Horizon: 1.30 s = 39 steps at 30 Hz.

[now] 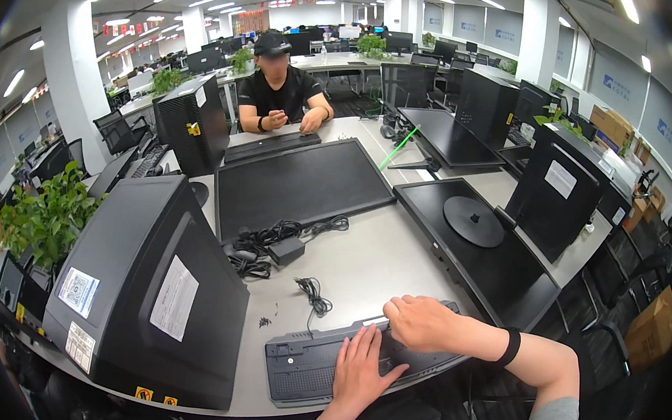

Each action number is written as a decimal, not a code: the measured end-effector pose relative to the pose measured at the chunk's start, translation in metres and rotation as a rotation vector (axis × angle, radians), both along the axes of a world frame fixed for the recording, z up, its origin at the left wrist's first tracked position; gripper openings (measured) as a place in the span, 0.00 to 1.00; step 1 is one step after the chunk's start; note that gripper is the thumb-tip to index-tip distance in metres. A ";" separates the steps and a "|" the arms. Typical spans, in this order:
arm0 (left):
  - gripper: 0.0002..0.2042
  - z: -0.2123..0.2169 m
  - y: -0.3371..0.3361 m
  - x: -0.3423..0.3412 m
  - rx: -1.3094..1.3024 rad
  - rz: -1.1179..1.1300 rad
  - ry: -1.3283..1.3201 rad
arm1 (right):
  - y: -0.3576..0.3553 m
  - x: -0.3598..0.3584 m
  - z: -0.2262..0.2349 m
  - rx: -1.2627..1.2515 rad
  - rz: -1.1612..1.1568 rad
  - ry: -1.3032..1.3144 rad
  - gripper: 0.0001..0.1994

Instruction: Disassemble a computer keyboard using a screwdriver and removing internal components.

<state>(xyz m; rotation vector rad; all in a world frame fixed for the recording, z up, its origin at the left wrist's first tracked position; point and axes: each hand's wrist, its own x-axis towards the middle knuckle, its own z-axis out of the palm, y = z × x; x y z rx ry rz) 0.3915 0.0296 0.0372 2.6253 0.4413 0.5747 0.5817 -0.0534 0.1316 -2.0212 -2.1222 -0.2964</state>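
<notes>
A black keyboard (301, 371), apparently underside up, lies along the near edge of the table. My left hand (361, 367) rests flat on it, fingers stretched out and thumb apart. Above its far right part, my right hand (423, 324) is closed in a fist; whatever the fingers grip is hidden. A thin coiled cable (314, 293) runs from the keyboard's far edge. Left of that edge lies a small pile of dark screws (266, 321).
A black computer tower (211, 342) stands close on my left. Flat monitors (306, 184) lie ahead and to the right, one bearing a round stand base (473, 221). Black cables with a power adapter (286, 250) sit mid-table. Opposite, a person (277, 87) handles another keyboard (271, 149).
</notes>
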 end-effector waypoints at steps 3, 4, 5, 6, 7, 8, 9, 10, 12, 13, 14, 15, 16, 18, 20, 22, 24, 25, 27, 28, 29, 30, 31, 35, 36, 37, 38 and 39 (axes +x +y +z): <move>0.46 -0.001 0.001 -0.001 0.002 -0.004 0.000 | -0.001 0.001 0.000 -0.071 -0.006 -0.030 0.11; 0.46 -0.001 0.001 0.000 0.003 -0.007 0.005 | -0.001 0.001 0.001 -0.174 -0.053 -0.059 0.11; 0.46 -0.001 0.000 -0.001 0.009 -0.009 -0.001 | 0.000 0.000 0.003 -0.200 -0.061 -0.072 0.11; 0.46 -0.001 0.000 0.000 0.004 -0.008 0.011 | 0.002 -0.001 0.005 -0.291 -0.098 -0.090 0.11; 0.46 0.000 0.000 0.000 0.005 -0.006 0.011 | 0.003 -0.002 0.007 -0.330 -0.121 -0.122 0.11; 0.46 0.000 0.000 0.000 0.006 -0.003 0.010 | 0.004 -0.004 0.009 -0.279 -0.116 -0.136 0.11; 0.46 0.000 0.000 0.000 0.001 -0.004 0.003 | 0.005 -0.006 0.010 -0.179 -0.093 -0.164 0.12; 0.46 0.000 0.000 0.000 -0.004 -0.004 -0.004 | 0.005 -0.007 0.010 -0.097 -0.070 -0.187 0.12; 0.46 0.000 0.000 -0.001 -0.010 -0.003 -0.012 | 0.004 -0.006 0.010 -0.029 -0.013 -0.118 0.13; 0.46 -0.001 0.000 -0.001 -0.010 -0.004 -0.014 | 0.004 -0.005 0.009 -0.003 0.014 -0.082 0.14; 0.46 -0.001 -0.001 -0.001 -0.004 -0.005 -0.028 | 0.004 -0.004 0.008 -0.005 0.028 -0.098 0.14; 0.46 -0.002 -0.001 -0.001 -0.012 -0.004 -0.024 | 0.007 -0.002 0.007 -0.007 0.041 -0.113 0.14; 0.47 -0.003 0.000 0.000 -0.013 -0.005 -0.031 | 0.007 -0.001 0.006 -0.089 0.017 -0.135 0.14; 0.48 -0.005 0.001 0.001 -0.004 -0.011 -0.039 | 0.007 -0.002 0.009 -0.204 -0.053 -0.159 0.13; 0.47 -0.006 0.001 0.000 0.005 -0.013 -0.027 | 0.009 -0.004 0.011 -0.334 -0.096 -0.177 0.12; 0.47 -0.005 0.000 0.001 -0.001 -0.010 -0.010 | 0.012 -0.005 0.013 -0.381 -0.091 -0.210 0.11; 0.46 -0.003 0.000 0.000 -0.005 -0.009 -0.006 | 0.008 -0.011 0.012 -0.211 -0.063 -0.149 0.10; 0.46 -0.002 0.000 0.000 -0.008 -0.006 -0.014 | 0.006 -0.012 0.011 -0.095 -0.039 -0.133 0.10; 0.46 -0.001 -0.001 0.001 -0.015 -0.004 -0.010 | 0.007 -0.008 0.007 -0.061 0.013 -0.083 0.09; 0.46 0.000 -0.001 0.001 -0.016 -0.003 0.001 | 0.007 -0.006 0.005 -0.083 0.023 -0.068 0.08; 0.46 0.000 -0.001 0.000 -0.008 -0.004 0.001 | 0.006 -0.006 0.003 -0.065 0.042 -0.065 0.08; 0.46 0.000 0.000 0.000 -0.018 -0.006 0.024 | 0.006 -0.006 0.001 -0.101 0.039 -0.070 0.08; 0.46 0.000 -0.001 0.000 -0.020 -0.009 0.033 | 0.006 -0.007 0.000 -0.174 0.020 -0.091 0.07; 0.46 -0.001 -0.001 0.001 -0.018 -0.007 -0.010 | 0.009 -0.010 0.003 -0.216 -0.004 -0.115 0.08; 0.47 -0.002 0.000 0.002 -0.018 -0.006 -0.010 | 0.010 -0.008 0.005 -0.259 -0.011 -0.114 0.08; 0.47 -0.002 0.000 0.002 -0.020 -0.006 -0.008 | 0.010 -0.008 0.006 -0.285 -0.013 -0.115 0.09; 0.47 -0.003 -0.001 0.001 -0.022 -0.005 -0.004 | 0.010 -0.008 0.005 -0.267 -0.005 -0.119 0.08; 0.47 -0.003 -0.001 0.002 -0.020 -0.007 -0.006 | 0.010 -0.009 0.004 -0.231 0.006 -0.128 0.08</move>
